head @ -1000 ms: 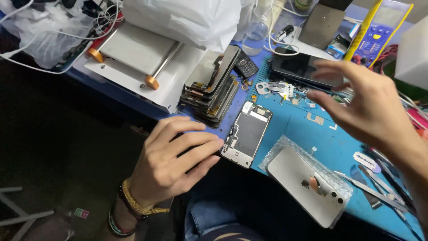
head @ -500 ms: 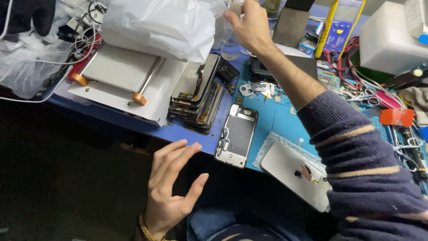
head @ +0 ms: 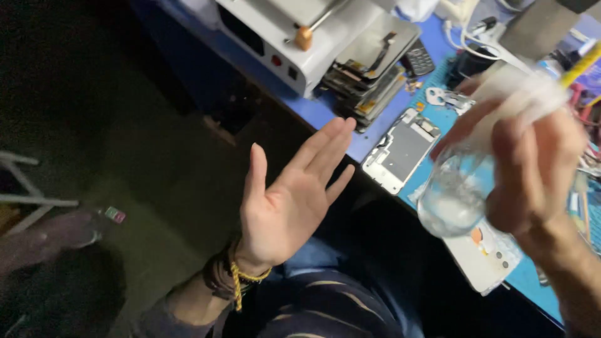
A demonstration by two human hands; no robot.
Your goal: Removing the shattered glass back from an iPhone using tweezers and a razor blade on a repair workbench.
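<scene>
Clear plastic bottle point(head: 454, 197), tilted, gripped by right hand point(head: 532, 169) at three o'clock; left hand point(head: 291, 200) open, palm up, empty, beside blue workbench point(head: 382, 125).

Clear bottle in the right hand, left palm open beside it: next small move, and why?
Probably tip the clear bottle a little further toward the left hand. The right hand holds it tilted and blurred above the lap, while the left palm is turned up, empty, fingers spread, and apart from it. The opened phone frame lies untouched on the blue mat.
</scene>
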